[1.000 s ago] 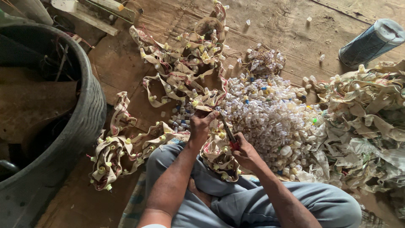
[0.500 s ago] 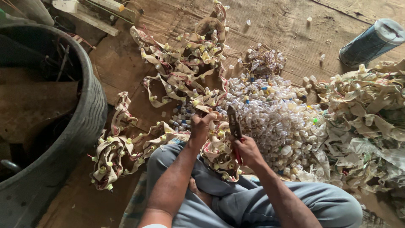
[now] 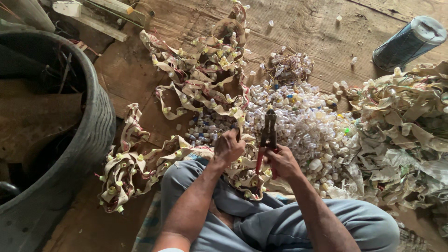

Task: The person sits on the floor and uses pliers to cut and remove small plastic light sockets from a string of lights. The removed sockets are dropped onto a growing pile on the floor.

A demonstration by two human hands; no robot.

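While the left hand (image 3: 228, 148) is pinching a loop of the beige fabric strip studded with small white plastic sockets (image 3: 205, 88), the right hand (image 3: 281, 161) is closing around the red-handled dark steel pliers (image 3: 268, 135), tip pointing up, jaws apparently shut on nothing. Strip is lying just left of the pliers; white cap pile (image 3: 308, 126) is sitting just right. Best practice, I'd judge: keep the strip taut, bite close to each socket.

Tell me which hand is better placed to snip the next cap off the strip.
Right, probably: the right hand already holds the red-handled cutters, pointed towards the pile of caps, while the left hand grips the strip.
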